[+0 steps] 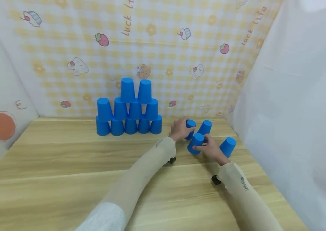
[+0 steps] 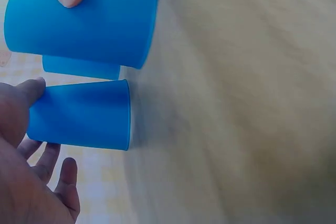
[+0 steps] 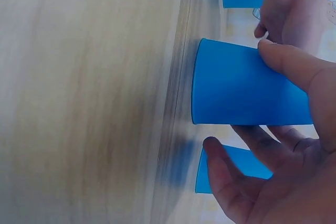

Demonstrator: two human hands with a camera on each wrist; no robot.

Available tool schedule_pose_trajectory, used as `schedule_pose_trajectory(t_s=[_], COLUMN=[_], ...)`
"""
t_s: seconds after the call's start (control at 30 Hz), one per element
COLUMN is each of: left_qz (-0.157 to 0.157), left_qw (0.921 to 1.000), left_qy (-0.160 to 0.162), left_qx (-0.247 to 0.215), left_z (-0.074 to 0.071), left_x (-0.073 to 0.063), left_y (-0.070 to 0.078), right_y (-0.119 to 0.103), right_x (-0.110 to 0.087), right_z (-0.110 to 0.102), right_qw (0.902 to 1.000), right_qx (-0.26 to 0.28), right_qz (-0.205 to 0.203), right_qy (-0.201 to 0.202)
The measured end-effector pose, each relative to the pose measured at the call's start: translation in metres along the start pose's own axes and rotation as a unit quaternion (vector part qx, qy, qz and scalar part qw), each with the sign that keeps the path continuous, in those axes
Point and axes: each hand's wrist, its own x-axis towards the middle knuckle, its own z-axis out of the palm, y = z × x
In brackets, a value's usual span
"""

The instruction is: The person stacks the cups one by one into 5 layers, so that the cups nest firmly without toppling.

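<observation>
My left hand (image 1: 179, 129) holds an upside-down blue cup (image 1: 191, 124) toward the back right of the table, thumb on one side and fingers on the other. In the left wrist view that cup (image 2: 81, 115) has its rim close to the wooden surface. Nearer to me, my right hand (image 1: 211, 150) grips a second upside-down blue cup (image 1: 195, 144) between thumb and fingers. The right wrist view shows this cup (image 3: 247, 85) with its rim just off the tabletop. Another blue cup (image 1: 205, 127) stands behind it, partly hidden, and one more (image 1: 228, 147) stands right of my right hand.
Left of my hands, upside-down blue cups form a stack: a bottom row (image 1: 131, 127), a middle row (image 1: 135, 109) and two cups (image 1: 127, 90) on top. The wooden table (image 1: 64, 166) meets a patterned cloth (image 1: 166, 45) behind and a white sheet (image 1: 290, 96) at the right.
</observation>
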Motion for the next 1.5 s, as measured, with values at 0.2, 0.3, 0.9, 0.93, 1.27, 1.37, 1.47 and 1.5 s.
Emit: schedule_pose_trajectory(t_s=[0.2,0.3,0.9,0.93,1.27,1.37,1.47,1.5], left_qz=[-0.001,-0.006,0.003,0.005,-0.025,-0.038,-0.023,-0.011], left_qw=[0.9999,0.9995,0.9992,0.9991,0.9988,0.9982,0.9983,0.9982], left_qy=[0.001,0.012,0.038,0.04,0.027,0.007,0.007,0.014], left_qx=[-0.017,-0.027,-0.014,-0.015,-0.032,-0.046,-0.054,-0.057], left_z=[-0.004,-0.008,-0.043,-0.045,-0.065,-0.07,-0.077,-0.081], left_x=[-0.013,-0.018,-0.054,-0.056,-0.075,-0.08,-0.083,-0.084], left_y=[-0.006,-0.01,-0.034,-0.034,-0.045,-0.047,-0.05,-0.052], right_y=[0.0,-0.003,-0.022,-0.023,-0.035,-0.04,-0.045,-0.047], right_x=[0.0,0.001,0.002,0.003,0.004,0.002,0.002,0.003], right_z=[-0.009,-0.012,-0.013,-0.013,0.001,0.004,0.005,0.005], right_qw=[0.9997,0.9996,0.9986,0.9985,0.9973,0.9971,0.9958,0.995], right_qx=[-0.019,-0.024,-0.003,-0.004,0.004,0.02,0.043,0.049], right_qz=[0.013,0.012,-0.037,-0.036,-0.053,-0.056,-0.064,-0.07], right_qy=[-0.008,-0.008,0.039,0.041,0.051,0.048,0.05,0.052])
